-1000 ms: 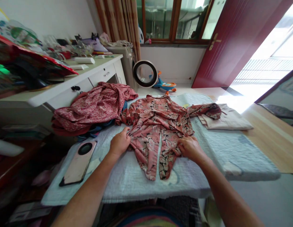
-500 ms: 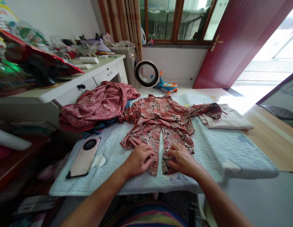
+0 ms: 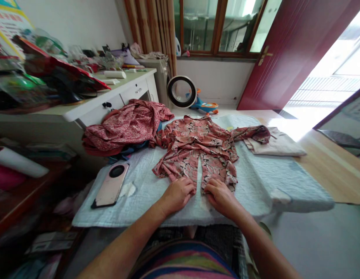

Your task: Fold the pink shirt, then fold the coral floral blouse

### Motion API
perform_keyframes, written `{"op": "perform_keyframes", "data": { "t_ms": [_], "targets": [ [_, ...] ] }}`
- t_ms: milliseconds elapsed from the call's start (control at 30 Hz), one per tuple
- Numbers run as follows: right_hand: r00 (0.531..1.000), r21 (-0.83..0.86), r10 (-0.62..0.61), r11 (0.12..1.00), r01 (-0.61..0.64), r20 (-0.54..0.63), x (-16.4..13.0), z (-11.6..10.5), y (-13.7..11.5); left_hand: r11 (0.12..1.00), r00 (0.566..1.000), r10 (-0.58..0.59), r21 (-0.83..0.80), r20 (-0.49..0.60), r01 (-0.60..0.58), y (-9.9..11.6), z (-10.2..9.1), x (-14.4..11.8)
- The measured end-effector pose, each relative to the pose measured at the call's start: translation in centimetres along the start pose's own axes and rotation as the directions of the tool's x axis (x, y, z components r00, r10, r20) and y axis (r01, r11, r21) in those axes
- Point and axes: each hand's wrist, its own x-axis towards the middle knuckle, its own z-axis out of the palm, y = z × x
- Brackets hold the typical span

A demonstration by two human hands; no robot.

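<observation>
A small pink floral garment (image 3: 199,149) lies spread flat on a pale blue quilted cloth (image 3: 255,174) over the table. My left hand (image 3: 180,192) grips the near hem of its left half and my right hand (image 3: 218,193) grips the near hem of its right half, side by side close to the cloth's front edge. Both hems are drawn up under my fingers. One sleeve (image 3: 251,133) stretches out to the right.
A heap of red patterned clothes (image 3: 126,126) lies at the back left. A phone (image 3: 110,185) rests face down on the left. A folded beige cloth (image 3: 277,145) sits at the right. A cluttered white desk (image 3: 89,104) stands left; a red door (image 3: 287,50) is open behind.
My hands slid from the garment's sides down to its near hems and closed on them. The lower ends now lie shorter, pulled up toward the body of the garment.
</observation>
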Motion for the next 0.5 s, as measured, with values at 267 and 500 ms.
{"op": "perform_keyframes", "data": {
  "t_ms": [267,500],
  "targets": [
    [0.980,0.332,0.085,0.943,-0.020,-0.180,0.0,-2.7,-0.7,0.998,0.987,0.040,-0.050,-0.154,-0.049,2.0,1.4,0.7],
    [0.963,0.435,0.154,0.900,-0.044,-0.221,-0.1,-3.3,-0.7,0.986,0.972,0.163,0.070,-0.171,-0.153,2.4,4.2,1.2]
  ]
}}
